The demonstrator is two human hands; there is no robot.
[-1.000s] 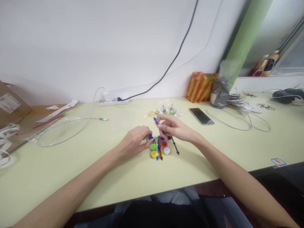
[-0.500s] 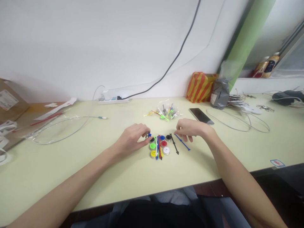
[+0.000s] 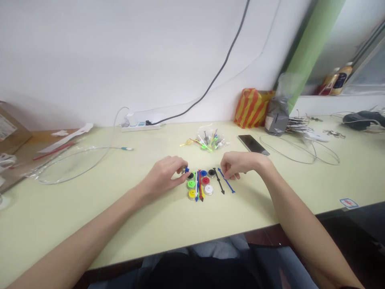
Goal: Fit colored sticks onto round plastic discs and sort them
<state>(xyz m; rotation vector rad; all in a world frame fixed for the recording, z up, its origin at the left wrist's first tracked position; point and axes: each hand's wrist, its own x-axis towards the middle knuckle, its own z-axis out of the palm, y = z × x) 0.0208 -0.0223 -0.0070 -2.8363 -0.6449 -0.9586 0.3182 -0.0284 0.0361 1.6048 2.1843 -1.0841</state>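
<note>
My left hand pinches a small blue round base between thumb and fingers, just above the left side of a cluster of parts. My right hand has its fingertips closed at the middle of a blue arrow-shaped spinner pointer, which slants on the table. A black arrow pointer lies just left of it. Several arrow pointers lie bunched lengthwise between two columns of round bases, among them a green base, a yellow base, a red base and a white base.
Behind the cluster sits a clear plastic bag of coloured pointers. A phone, a striped bag and a grey bag stand or lie to the right. A power strip is by the wall, with a white cable leftward.
My right fingertips have shifted from the upper end of the blue pointer to its middle, and the pointer lies slightly nearer the black one. My left hand still holds the blue base.
</note>
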